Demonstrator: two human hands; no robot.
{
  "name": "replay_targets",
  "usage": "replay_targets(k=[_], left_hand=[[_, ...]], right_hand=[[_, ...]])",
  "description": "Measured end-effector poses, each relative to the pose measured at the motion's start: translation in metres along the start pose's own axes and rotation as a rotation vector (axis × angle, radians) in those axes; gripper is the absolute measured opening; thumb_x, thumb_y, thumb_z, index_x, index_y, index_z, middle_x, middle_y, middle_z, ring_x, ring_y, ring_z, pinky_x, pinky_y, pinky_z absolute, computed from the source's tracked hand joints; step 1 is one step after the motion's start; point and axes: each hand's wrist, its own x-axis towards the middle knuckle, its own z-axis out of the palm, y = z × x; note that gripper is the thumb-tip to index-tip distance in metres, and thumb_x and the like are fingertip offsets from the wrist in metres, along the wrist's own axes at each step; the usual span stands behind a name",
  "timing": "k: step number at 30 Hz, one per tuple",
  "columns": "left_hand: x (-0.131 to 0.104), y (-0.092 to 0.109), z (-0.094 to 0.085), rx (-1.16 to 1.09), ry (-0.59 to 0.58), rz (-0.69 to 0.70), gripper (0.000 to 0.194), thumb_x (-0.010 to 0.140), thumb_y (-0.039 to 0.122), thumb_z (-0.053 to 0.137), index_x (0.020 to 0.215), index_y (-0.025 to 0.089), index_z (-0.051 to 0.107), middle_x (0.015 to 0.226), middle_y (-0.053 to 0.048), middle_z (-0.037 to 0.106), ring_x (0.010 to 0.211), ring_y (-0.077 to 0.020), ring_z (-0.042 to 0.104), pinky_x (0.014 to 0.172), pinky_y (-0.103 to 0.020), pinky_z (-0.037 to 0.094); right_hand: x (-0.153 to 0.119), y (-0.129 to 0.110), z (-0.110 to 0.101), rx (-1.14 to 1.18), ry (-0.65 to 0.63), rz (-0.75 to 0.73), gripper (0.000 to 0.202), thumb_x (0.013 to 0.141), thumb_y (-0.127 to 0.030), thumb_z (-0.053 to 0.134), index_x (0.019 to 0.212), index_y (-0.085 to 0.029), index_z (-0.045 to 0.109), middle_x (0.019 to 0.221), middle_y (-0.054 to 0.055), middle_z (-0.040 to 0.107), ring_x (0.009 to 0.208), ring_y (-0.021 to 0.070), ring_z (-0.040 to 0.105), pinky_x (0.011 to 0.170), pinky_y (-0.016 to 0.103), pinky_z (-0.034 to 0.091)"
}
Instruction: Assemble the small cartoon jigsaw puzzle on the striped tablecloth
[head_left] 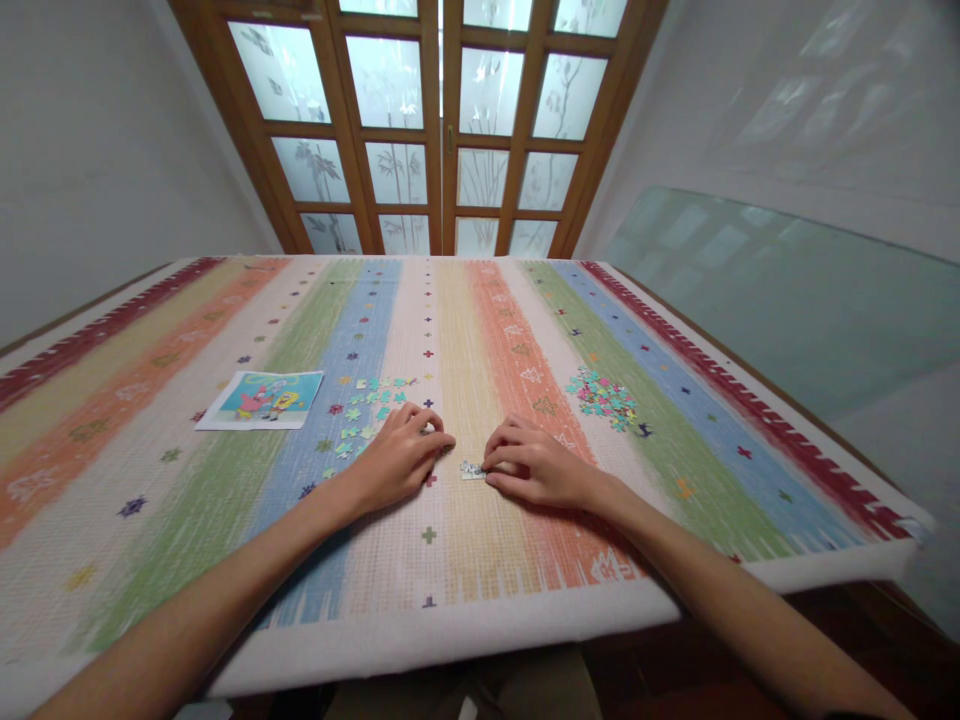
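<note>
- A white tablecloth (pixel 480 560) with lengthwise stripes of dark red, yellow, orange, green and blue, printed with small crosses and tree outlines.
- Beyond the tablecloth's far edge, a brown wooden double door (pixel 435 180) with frosted, plant-patterned glass panes.
- Right of the tablecloth, a pale green, smooth panel (pixel 795 300) with a rounded corner, before a plain whitish wall (pixel 787 120).
- Left of it, another plain, pale wall (pixel 97 150).

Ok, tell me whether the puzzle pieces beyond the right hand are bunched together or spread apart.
Bunched together: the puzzle pieces form one dense, multicoloured cluster on the striped tablecloth, with little cloth showing between them.
</note>
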Motion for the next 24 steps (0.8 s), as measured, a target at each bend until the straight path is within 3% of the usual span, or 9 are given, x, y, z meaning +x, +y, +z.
replay_targets(k=[6, 11, 18, 24], left_hand=[[-0.002, 0.006, -0.007, -0.039, 0.0, 0.016, 0.015, 0.1, 0.024, 0.056, 0.097, 0.021, 0.07, 0.107, -0.008, 0.065, 0.107, -0.0271, 0.051, 0.098, -0.046, 0.043], [-0.004, 0.013, -0.009, -0.099, -0.028, 0.013, 0.02, 0.099, 0.036, 0.063, 0.087, 0.021, 0.067, 0.103, -0.007, 0.064, 0.103, -0.0258, 0.052, 0.094, -0.044, 0.044], [-0.006, 0.02, -0.015, -0.11, -0.045, 0.052, 0.01, 0.087, 0.023, 0.059, 0.093, 0.021, 0.068, 0.104, -0.008, 0.065, 0.101, -0.027, 0.053, 0.093, -0.046, 0.045], [-0.008, 0.016, -0.011, -0.112, -0.055, 0.072, 0.01, 0.092, 0.025, 0.059, 0.094, 0.022, 0.068, 0.103, -0.007, 0.066, 0.1, -0.0259, 0.054, 0.092, -0.045, 0.046]], right_hand=[[-0.001, 0.001, -0.001, 0.015, 0.031, -0.05, 0.014, 0.096, -0.021, 0.065, 0.093, -0.015, 0.077, 0.092, 0.01, 0.071, 0.089, 0.0215, 0.059, 0.082, 0.039, 0.05], [-0.003, -0.001, -0.003, 0.025, 0.013, -0.054, 0.015, 0.096, -0.019, 0.064, 0.092, -0.016, 0.078, 0.091, 0.009, 0.071, 0.09, 0.0214, 0.059, 0.082, 0.038, 0.05], [-0.004, -0.001, -0.002, 0.047, 0.016, -0.055, 0.013, 0.094, -0.021, 0.065, 0.091, -0.017, 0.077, 0.09, 0.009, 0.071, 0.09, 0.022, 0.059, 0.081, 0.038, 0.051], [-0.003, -0.003, -0.001, 0.045, 0.015, -0.055, 0.014, 0.096, -0.023, 0.066, 0.089, -0.018, 0.077, 0.089, 0.008, 0.071, 0.089, 0.0216, 0.059, 0.079, 0.038, 0.051]])
